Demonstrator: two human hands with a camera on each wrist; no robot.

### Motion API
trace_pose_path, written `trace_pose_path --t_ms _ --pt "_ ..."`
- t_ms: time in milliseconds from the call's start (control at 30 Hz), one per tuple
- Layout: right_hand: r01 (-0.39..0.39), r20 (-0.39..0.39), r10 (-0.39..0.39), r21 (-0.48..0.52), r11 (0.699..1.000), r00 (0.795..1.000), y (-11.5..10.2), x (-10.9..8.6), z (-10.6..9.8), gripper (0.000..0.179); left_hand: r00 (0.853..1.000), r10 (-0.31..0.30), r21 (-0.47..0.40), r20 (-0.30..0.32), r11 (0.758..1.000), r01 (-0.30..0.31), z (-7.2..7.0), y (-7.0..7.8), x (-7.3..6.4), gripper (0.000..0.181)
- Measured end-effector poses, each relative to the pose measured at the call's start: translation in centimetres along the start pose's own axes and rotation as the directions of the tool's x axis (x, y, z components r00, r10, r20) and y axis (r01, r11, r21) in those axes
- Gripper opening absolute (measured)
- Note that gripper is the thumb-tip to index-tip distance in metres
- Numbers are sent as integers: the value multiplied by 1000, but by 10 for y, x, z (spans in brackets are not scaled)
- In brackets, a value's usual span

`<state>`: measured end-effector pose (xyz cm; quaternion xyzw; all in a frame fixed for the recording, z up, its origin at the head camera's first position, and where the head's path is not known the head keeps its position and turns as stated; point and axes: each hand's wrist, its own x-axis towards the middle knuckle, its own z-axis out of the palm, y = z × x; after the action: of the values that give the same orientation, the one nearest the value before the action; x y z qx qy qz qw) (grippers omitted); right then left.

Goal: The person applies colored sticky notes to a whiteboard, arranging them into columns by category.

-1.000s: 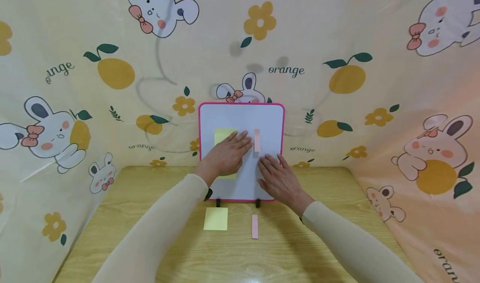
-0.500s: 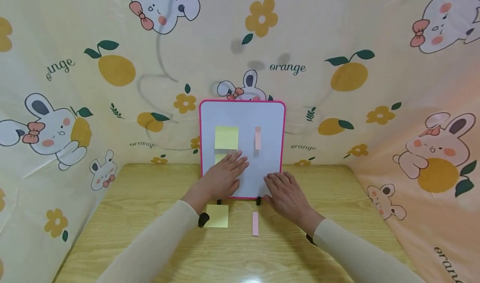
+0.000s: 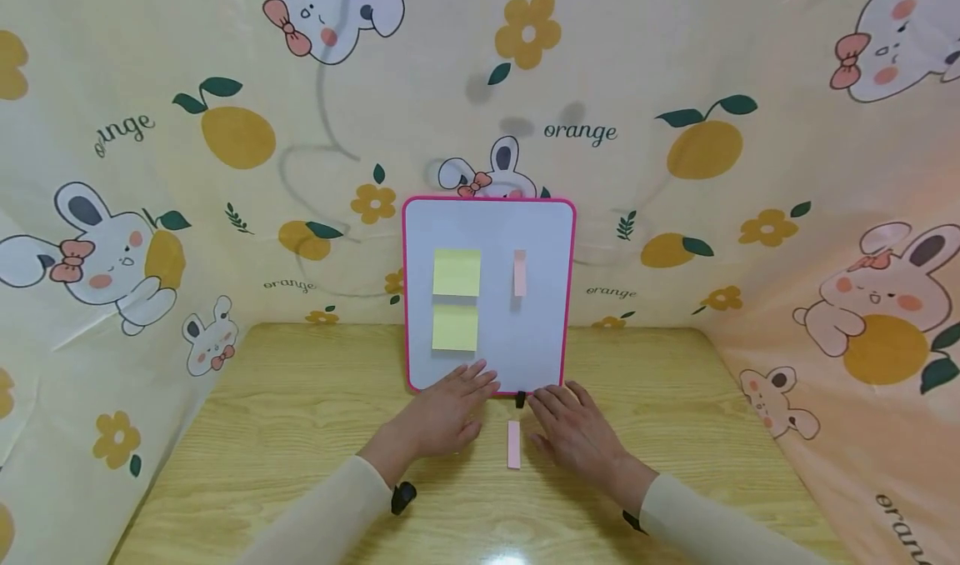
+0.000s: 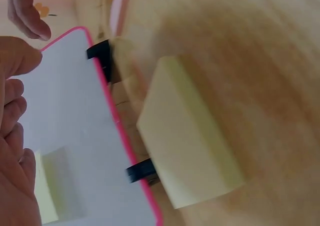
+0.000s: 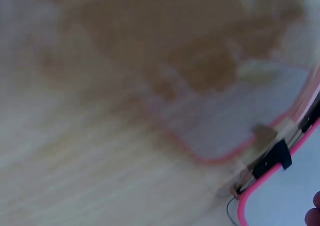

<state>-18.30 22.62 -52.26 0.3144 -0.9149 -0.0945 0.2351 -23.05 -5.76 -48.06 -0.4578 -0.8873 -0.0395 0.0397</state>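
Note:
My left hand (image 3: 446, 411) is held with its fingers fairly straight at the lower edge of a pink-framed whiteboard (image 3: 491, 323). It hides a yellow sticky note pad in the head view; the left wrist view shows that pad (image 4: 185, 136) on the table beside the board. Two yellow sticky notes (image 3: 456, 272) are stuck one above the other on the board's left half. A narrow pink sticky strip (image 3: 520, 273) is on its right half. My right hand (image 3: 577, 432), fingers extended, is by the board's lower right corner. Between the hands lies a pad of narrow pink notes (image 3: 513, 444).
The whiteboard stands on black feet (image 3: 521, 399) on a wood-grain table (image 3: 637, 365). Behind the table hangs a cream sheet (image 3: 450, 65) printed with rabbits and oranges; it also covers both sides. A black wrist strap piece (image 3: 403, 497) shows at the left sleeve.
Both hands have moved down off the whiteboard toward its lower edge, uncovering the two yellow notes. My left hand now covers the yellow pad in the head view.

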Motion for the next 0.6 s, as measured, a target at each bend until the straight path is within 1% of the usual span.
trace_pose_path --t_ms 233,333,500,600 --pt "49 32 -50 3 999 998 -13 -8 1 58 997 1 -79 74 997 5 23 7 -6 68" --pt "64 46 -65 32 997 997 -17 -9 2 56 995 0 -112 96 994 11 31 11 -8 73" --pt "96 54 -102 107 990 993 -24 -9 2 54 993 -12 -173 116 984 33 41 15 -11 84" --pt "130 56 -136 103 986 989 -27 -9 3 51 992 -5 -188 126 982 29 45 16 -11 91"
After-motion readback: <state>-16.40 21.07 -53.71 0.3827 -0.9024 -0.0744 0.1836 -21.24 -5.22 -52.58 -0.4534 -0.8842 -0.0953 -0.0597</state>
